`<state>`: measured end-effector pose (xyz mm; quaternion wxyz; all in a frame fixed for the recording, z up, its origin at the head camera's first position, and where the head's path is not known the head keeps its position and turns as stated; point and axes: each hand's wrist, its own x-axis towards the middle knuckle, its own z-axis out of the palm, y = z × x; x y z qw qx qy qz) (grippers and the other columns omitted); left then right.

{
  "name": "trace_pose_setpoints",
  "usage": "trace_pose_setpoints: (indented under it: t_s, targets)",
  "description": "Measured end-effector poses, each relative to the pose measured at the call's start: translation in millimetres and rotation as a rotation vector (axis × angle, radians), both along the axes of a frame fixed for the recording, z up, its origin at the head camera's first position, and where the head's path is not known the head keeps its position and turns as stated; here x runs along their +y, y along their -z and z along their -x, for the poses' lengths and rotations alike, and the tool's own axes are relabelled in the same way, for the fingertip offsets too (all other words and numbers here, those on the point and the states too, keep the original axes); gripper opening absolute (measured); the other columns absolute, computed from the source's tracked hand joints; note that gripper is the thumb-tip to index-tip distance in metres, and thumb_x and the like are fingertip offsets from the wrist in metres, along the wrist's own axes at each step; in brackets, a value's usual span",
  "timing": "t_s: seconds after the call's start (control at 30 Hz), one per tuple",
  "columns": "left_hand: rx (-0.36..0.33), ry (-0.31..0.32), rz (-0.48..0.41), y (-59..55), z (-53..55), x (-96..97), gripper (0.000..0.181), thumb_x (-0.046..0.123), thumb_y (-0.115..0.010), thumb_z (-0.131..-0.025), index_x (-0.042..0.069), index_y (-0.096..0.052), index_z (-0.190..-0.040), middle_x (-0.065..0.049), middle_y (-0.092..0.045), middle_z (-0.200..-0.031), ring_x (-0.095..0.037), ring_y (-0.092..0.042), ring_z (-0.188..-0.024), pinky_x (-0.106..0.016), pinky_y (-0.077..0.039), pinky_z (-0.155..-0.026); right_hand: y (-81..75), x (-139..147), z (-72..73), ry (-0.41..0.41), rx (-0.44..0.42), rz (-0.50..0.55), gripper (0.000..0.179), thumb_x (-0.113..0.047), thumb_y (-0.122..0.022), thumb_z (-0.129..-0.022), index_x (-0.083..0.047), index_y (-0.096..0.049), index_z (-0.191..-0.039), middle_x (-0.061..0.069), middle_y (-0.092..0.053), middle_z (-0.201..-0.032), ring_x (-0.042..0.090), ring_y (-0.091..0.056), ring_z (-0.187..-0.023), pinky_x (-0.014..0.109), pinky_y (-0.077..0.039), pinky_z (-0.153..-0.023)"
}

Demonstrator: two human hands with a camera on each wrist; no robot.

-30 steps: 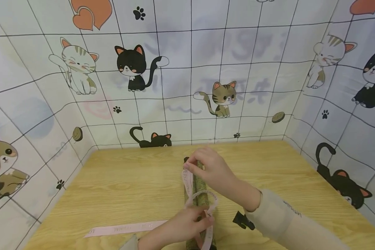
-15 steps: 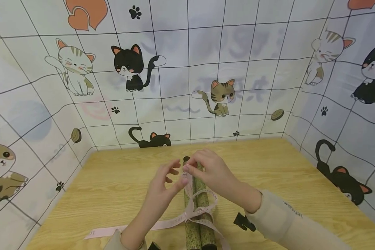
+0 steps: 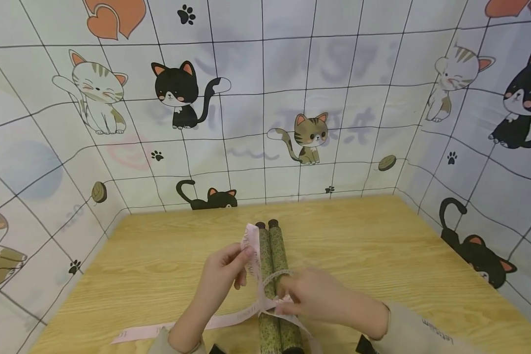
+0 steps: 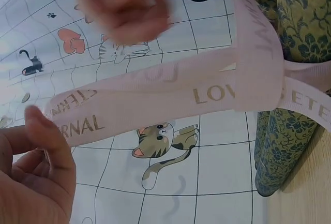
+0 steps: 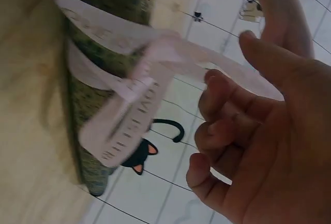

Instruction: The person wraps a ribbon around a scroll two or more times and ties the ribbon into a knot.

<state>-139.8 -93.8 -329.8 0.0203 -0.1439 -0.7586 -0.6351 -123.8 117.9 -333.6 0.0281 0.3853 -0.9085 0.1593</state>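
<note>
Two green patterned scrolls with dark end knobs lie side by side on the table. A pink ribbon printed with gold letters goes around them. My left hand pinches a raised loop of this ribbon between thumb and fingers, left of the scrolls' far part; the left wrist view shows the ribbon pulled taut from the crossing. Over the scrolls hovers my right hand, fingers loosely bent and holding nothing in the right wrist view. A second ribbon loop stands beside it, on the scrolls.
The wooden table meets a cloth backdrop printed with cats and grid lines at its back and sides. One ribbon tail stretches left across the table. Small black objects show beside the sleeves at the lower edge.
My left hand has moved from the crossing up to the far loop and now pinches it. My right hand has let that loop go and come nearer, over the crossing.
</note>
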Motion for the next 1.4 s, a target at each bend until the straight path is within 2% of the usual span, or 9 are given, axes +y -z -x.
trace_pose_setpoints:
  t_s: [0.1,0.27,0.4,0.53,0.67,0.8,1.07,1.27,1.4]
  targets:
    - [-0.051,0.047,-0.067,1.0,0.2,-2.2,0.035,0.036,-0.061,-0.089,0.001,-0.064,-0.088,-0.008,-0.053,-0.052,-0.016,-0.052,-0.045,-0.029,-0.049,-0.048,23.3,6,-7.0,-0.016,0.002,-0.156,0.024,-0.044,-0.065,-0.084,-0.019,-0.066,-0.087,-0.018,-0.050,-0.060,-0.007,-0.040,-0.050,0.013,-0.036,-0.050]
    - [-0.063,0.079,-0.101,1.8,1.2,-2.8,0.037,0.035,-0.061,-0.090,-0.001,-0.064,-0.090,-0.011,-0.061,-0.060,-0.018,-0.058,-0.049,-0.033,-0.052,-0.053,41.6,15,-10.9,0.007,0.028,-0.142,0.009,-0.025,-0.069,-0.084,-0.021,-0.064,-0.078,-0.017,-0.058,-0.066,-0.007,-0.042,-0.053,0.017,-0.040,-0.056]
    - [-0.075,0.093,-0.150,1.3,4.5,-4.7,0.037,0.034,-0.061,-0.090,-0.003,-0.065,-0.092,-0.012,-0.065,-0.067,-0.018,-0.061,-0.053,-0.033,-0.053,-0.054,45.4,28,-13.7,0.041,0.034,-0.096,0.012,-0.015,-0.066,-0.083,-0.021,-0.059,-0.075,-0.019,-0.051,-0.060,-0.006,-0.037,-0.050,0.018,-0.038,-0.055]
    - [-0.073,0.083,-0.187,0.0,7.8,-6.9,0.034,0.031,-0.062,-0.090,-0.003,-0.064,-0.092,-0.012,-0.067,-0.069,-0.018,-0.062,-0.055,-0.032,-0.053,-0.054,45.5,28,-14.1,0.065,0.012,-0.052,0.007,-0.024,-0.063,-0.089,-0.021,-0.060,-0.085,-0.019,-0.045,-0.056,-0.006,-0.035,-0.047,0.015,-0.034,-0.047]
    - [-0.071,0.095,-0.190,1.0,9.4,-6.1,0.033,0.028,-0.061,-0.091,-0.005,-0.062,-0.090,-0.012,-0.066,-0.068,-0.018,-0.062,-0.055,-0.032,-0.053,-0.054,48.3,12,-11.1,0.040,0.103,-0.088,0.014,-0.034,-0.065,-0.087,-0.020,-0.063,-0.089,-0.018,-0.048,-0.057,-0.006,-0.037,-0.047,0.013,-0.031,-0.045]
    - [-0.082,0.123,-0.171,5.1,9.3,-3.4,0.035,0.028,-0.060,-0.092,-0.007,-0.061,-0.089,-0.013,-0.066,-0.068,-0.018,-0.063,-0.057,-0.032,-0.054,-0.056,51.5,7,-10.7,0.048,0.180,-0.118,0.009,-0.026,-0.069,-0.083,-0.022,-0.063,-0.079,-0.016,-0.056,-0.061,-0.005,-0.041,-0.049,0.013,-0.033,-0.047]
    - [-0.105,0.112,-0.165,9.7,8.2,-4.1,0.034,0.027,-0.061,-0.092,-0.006,-0.061,-0.091,-0.015,-0.064,-0.067,-0.019,-0.063,-0.057,-0.033,-0.054,-0.057,50.7,51,-17.1,0.144,-0.039,-0.086,0.007,-0.021,-0.066,-0.087,-0.019,-0.062,-0.081,-0.016,-0.052,-0.058,-0.006,-0.039,-0.048,0.015,-0.035,-0.044]
    - [-0.111,0.106,-0.152,9.9,11.0,-7.9,0.032,0.025,-0.060,-0.092,-0.007,-0.060,-0.088,-0.016,-0.064,-0.066,-0.020,-0.063,-0.057,-0.033,-0.054,-0.057,46.8,90,-11.0,0.229,-0.033,-0.128,0.008,-0.020,-0.067,-0.086,-0.016,-0.061,-0.082,-0.017,-0.046,-0.056,-0.005,-0.034,-0.045,0.014,-0.032,-0.041]
    - [-0.111,0.108,-0.155,8.9,12.1,-8.5,0.029,0.021,-0.059,-0.092,-0.007,-0.061,-0.090,-0.016,-0.063,-0.065,-0.019,-0.063,-0.056,-0.032,-0.054,-0.057,40.6,109,0.2,0.356,-0.071,-0.188,0.008,-0.020,-0.067,-0.085,-0.017,-0.061,-0.082,-0.014,-0.046,-0.057,-0.001,-0.035,-0.045,0.018,-0.031,-0.041]
